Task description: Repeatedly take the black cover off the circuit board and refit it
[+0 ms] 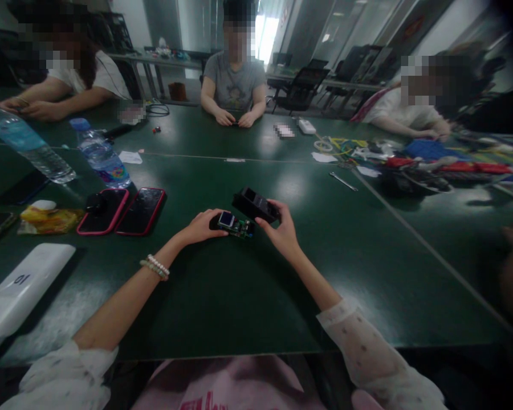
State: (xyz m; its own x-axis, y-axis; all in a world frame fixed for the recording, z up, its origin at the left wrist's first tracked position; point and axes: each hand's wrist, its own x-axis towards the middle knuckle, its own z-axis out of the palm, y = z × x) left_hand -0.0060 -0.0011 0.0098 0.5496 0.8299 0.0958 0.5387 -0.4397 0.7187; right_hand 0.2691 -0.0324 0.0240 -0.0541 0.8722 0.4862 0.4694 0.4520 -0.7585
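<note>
My left hand (203, 226) grips a small green circuit board (240, 228) by its left end, near a little display mounted on it. In my right hand (283, 232) is a black plastic casing (255, 204), held at its right end between thumb and fingers and tilted. A rectangular opening shows in the casing's face. The casing is just beyond and to the right of the board, very close to it; whether they touch I cannot tell. Both are over the dark green table (222, 296).
At left stand two water bottles (100, 154), with two red-edged phones (141, 212), a yellow packet (51, 219) and a white power bank (28, 287) nearer me. Right of centre lie a wrench (343, 181) and a heap of cables (436, 159). Several people sit around the table.
</note>
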